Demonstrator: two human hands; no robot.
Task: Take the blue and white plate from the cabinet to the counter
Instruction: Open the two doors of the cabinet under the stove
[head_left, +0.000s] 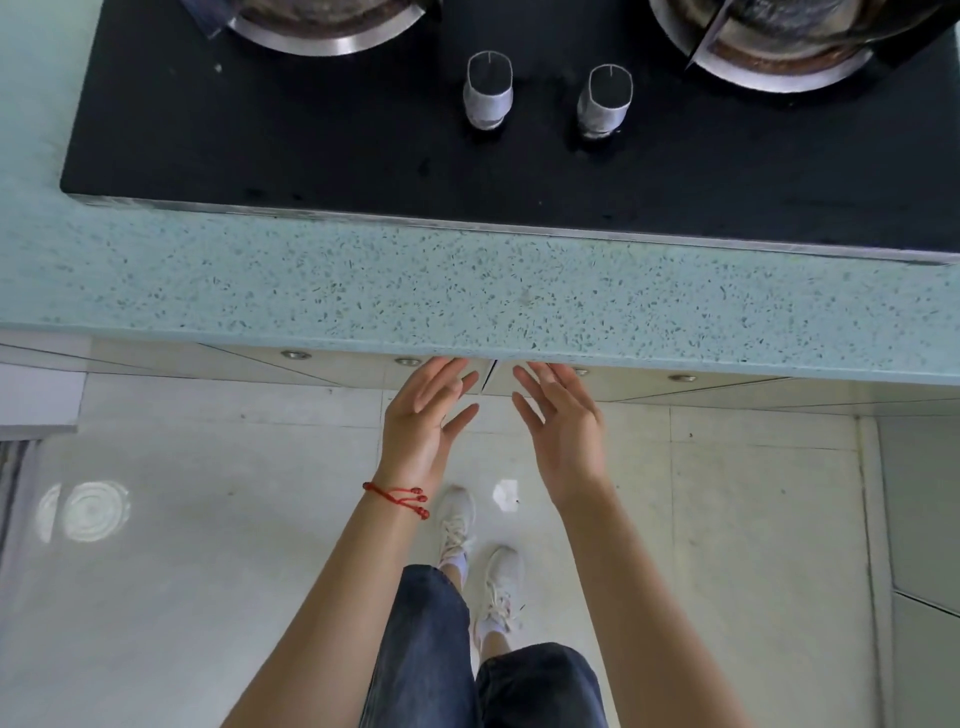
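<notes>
I look straight down at a speckled pale-green counter (467, 291). Under its front edge are two white cabinet doors (530, 382), shut, meeting at a seam between my hands. My left hand (426, 415), with a red string bracelet on the wrist, and my right hand (561, 421) both reach toward the tops of the doors near that seam. Their fingers are spread and hold nothing. The fingertips lie close to the counter's underside. No blue and white plate shows; the cabinet's inside is hidden.
A black glass gas hob (467, 145) sits in the counter, with two knobs (488, 91) and two steel burner rings (322, 26). Below are a pale tiled floor (208, 519), my jeans and white shoes (457, 525). Another cabinet front (924, 519) stands at the right.
</notes>
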